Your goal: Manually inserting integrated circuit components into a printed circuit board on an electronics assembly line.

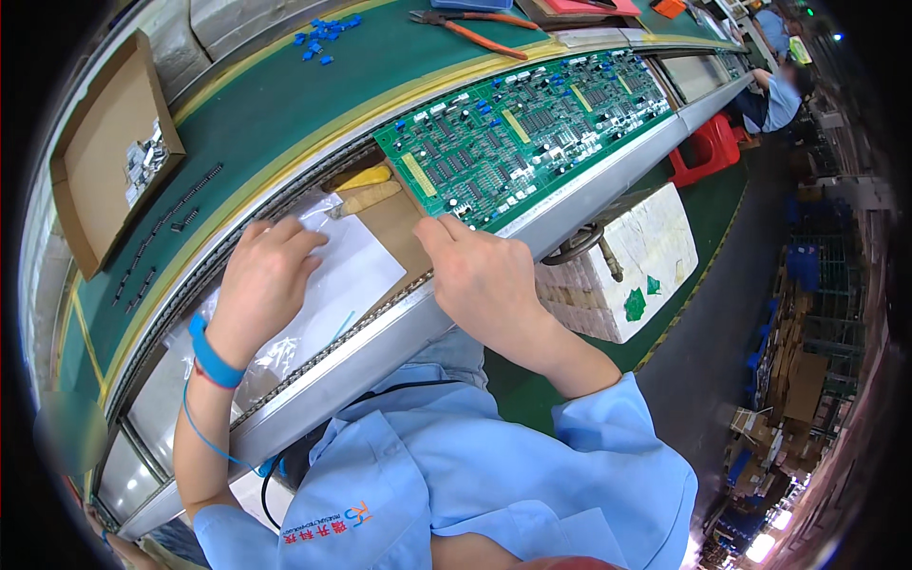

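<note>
1. Shows a long green circuit board [527, 138] in the upper middle of the frame, set slantwise and rising toward the upper right.
2. Looks crowded: carries black chips, white sockets, small blue pieces and several pale yellow strips.
3. Runs alongside a silver metal rail [589, 195], with the left end just beside some brown cardboard [399, 233].
4. Meets the right hand [484, 275] at the near left corner, around the centre of the frame; stretches away from there toward the upper right.
5. Cannot tell from the bent fingers whether clamped on that corner or merely resting against it.
6. Lies apart from the left hand [261, 275], seen left of centre near a white sheet [366, 261]; cannot tell whether thumb and fingertips there stand together or apart.
7. Has a yellow handle [369, 178] near the left end.
8. Shows, farther up, orange-handled pliers [480, 30] and loose blue parts [323, 38] on a green belt [252, 92], plus an open cardboard box [100, 171] at upper left.
</note>
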### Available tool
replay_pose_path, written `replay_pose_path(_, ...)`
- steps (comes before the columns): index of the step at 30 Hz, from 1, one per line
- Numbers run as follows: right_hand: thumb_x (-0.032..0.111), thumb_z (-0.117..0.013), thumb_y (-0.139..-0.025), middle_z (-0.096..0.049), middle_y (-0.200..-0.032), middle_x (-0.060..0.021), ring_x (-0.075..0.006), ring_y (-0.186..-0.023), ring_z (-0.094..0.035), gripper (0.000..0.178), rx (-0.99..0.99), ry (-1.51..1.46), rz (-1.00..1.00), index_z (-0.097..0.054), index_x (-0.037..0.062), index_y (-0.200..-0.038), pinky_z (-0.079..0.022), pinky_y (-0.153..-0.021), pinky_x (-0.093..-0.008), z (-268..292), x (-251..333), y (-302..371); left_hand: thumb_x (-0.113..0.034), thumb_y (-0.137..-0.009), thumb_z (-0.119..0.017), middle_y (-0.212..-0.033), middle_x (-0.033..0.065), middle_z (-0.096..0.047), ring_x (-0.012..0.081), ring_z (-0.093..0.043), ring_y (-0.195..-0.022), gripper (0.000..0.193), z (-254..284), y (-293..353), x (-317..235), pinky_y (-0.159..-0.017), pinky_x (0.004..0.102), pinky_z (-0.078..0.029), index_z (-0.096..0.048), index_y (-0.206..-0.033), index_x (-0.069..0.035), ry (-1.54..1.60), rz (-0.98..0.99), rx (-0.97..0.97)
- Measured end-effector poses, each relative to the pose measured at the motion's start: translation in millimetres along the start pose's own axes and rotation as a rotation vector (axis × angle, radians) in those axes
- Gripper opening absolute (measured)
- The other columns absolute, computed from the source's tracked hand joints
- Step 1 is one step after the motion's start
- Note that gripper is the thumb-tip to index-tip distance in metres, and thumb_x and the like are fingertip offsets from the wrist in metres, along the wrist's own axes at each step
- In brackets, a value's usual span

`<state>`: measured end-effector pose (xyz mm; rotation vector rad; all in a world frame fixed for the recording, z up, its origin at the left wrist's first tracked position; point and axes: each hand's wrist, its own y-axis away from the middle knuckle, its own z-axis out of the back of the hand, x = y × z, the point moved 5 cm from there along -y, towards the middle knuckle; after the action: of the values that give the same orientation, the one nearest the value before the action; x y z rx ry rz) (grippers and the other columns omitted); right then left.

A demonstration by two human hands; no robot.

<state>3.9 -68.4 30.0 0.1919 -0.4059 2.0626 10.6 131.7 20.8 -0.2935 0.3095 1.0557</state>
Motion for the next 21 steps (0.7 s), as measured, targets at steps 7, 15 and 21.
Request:
replay_pose_path(7,-0.001,-0.057,-0.073,-0.059,-0.079,-0.0055,-0.0269,-0.065,-0.064,0.026,-0.031,0.03,-0.005,-0.057,0.0093,-0.097,-0.049,-0.05,-0.0379,1,-20,-3,-0.006,-0.08,-0.066,-0.088,0.0118,-0.062,0.0314,-0.058,-0.085,0.016,10,56,23,-0.081,0.0403,-0.045,-0.068,-0.095,-0.005,0.037,0.194,0.056)
replay_pose_path(15,0.004,-0.058,-0.08,-0.06,-0.076,-0.0045,-0.0278,-0.06,-0.062,0.016,-0.099,0.054,-0.04,-0.061,0.0118,-0.094,-0.049,-0.05,-0.0367,-1,-25,-4,-0.007,-0.081,-0.066,-0.087,0.0128,-0.063,0.0327,-0.061,-0.081,0.016,-8,92,41,-0.078,0.0407,-0.046,-0.069,-0.097,-0.005,0.155,0.323,0.151)
replay_pose_path(21,0.007,-0.061,-0.084,-0.06,-0.076,-0.004,-0.0271,-0.06,-0.062,0.01,-0.093,0.067,-0.052,-0.062,0.0116,-0.093,-0.048,-0.049,-0.036,-3,-28,-5,-0.008,-0.08,-0.067,-0.088,0.0129,-0.064,0.0332,-0.061,-0.081,0.017,-15,91,39,-0.078,0.0404,-0.047,-0.069,-0.097,-0.005,0.162,0.334,0.211)
